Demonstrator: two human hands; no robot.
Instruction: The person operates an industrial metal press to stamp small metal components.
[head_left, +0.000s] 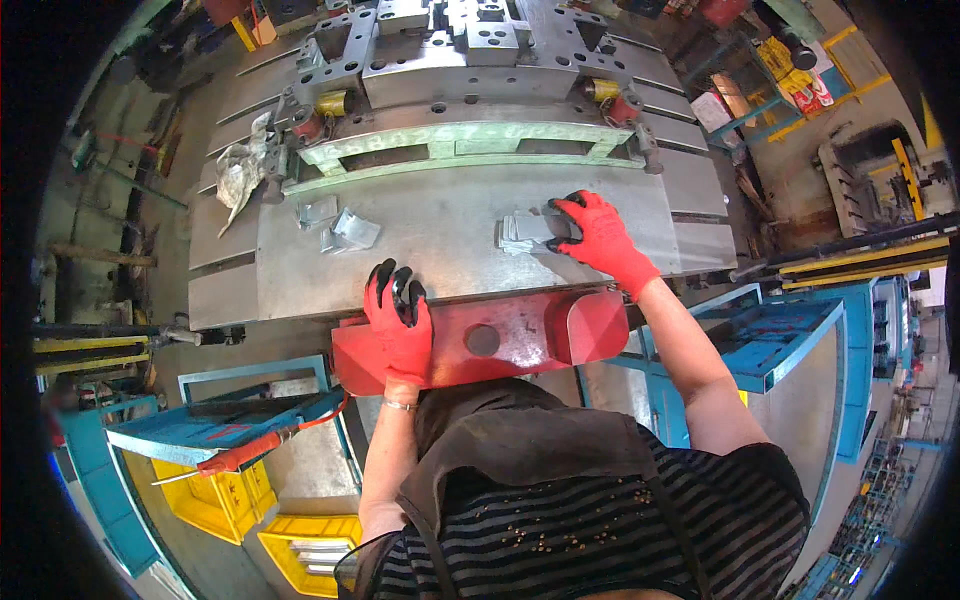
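My right hand (pixel 605 240), in a red glove with dark fingertips, is at a small stack of flat silver metal plates (pixel 522 232) on the steel press bed. Its thumb and fingers lie on either side of the stack's right end. My left hand (pixel 402 325), gloved the same way, is above the left part of a red metal plate (pixel 460 340) with a round hole. Its fingers are bent and apart, and nothing shows between them. Several more silver plates (pixel 352 231) lie loosely in a small heap beyond the left hand.
A heavy die (pixel 440 80) stands on the press bed (pixel 430 205) behind a pale green bar (pixel 470 145). A crumpled sheet (pixel 240 175) lies at the left. Blue trolleys (pixel 770 345) flank me. Yellow bins (pixel 300 545) and an orange-red handled tool (pixel 250 452) are at the lower left.
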